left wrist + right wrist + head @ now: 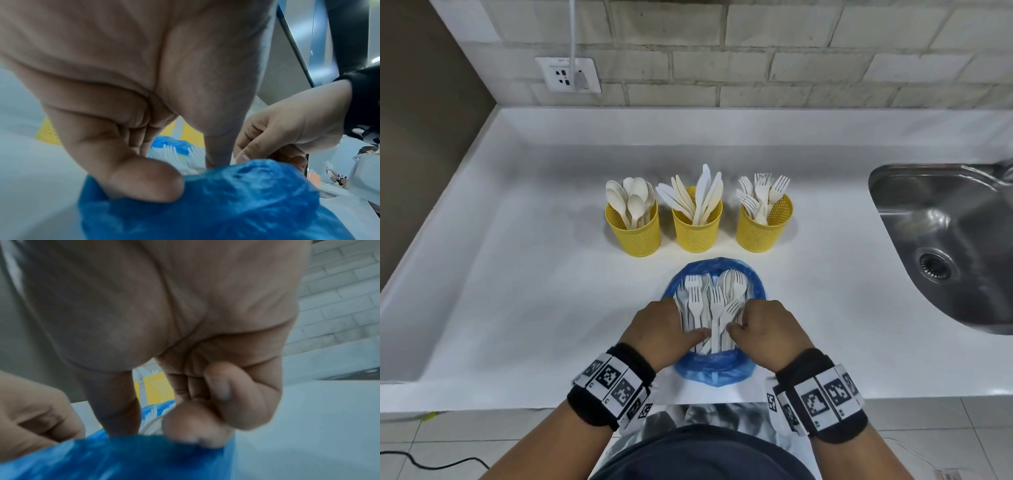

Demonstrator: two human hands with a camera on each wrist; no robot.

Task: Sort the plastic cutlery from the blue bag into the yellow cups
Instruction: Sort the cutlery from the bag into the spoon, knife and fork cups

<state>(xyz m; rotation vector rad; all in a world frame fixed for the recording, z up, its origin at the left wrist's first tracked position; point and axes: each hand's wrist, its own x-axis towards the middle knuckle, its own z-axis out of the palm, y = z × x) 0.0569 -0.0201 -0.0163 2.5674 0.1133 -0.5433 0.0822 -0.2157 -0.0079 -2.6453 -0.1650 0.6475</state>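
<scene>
Three yellow cups stand in a row on the white counter: one with spoons (633,233), one with knives (697,229), one with forks (763,226). In front of them the blue bag (715,366) lies open with a pile of white cutlery (705,294), mostly forks, inside. Both hands are in the bag's mouth. My left hand (688,322) curls round the handles on the pile's left side, thumb on top. My right hand (738,320) pinches a fork (731,308) at the right side. The wrist views show the bag's crumpled rim (226,203) (123,459) below the curled fingers.
A steel sink (945,246) is set into the counter at the right. A wall socket (568,73) with a plugged cable sits on the brick wall behind. The counter's front edge (517,401) runs just below the bag.
</scene>
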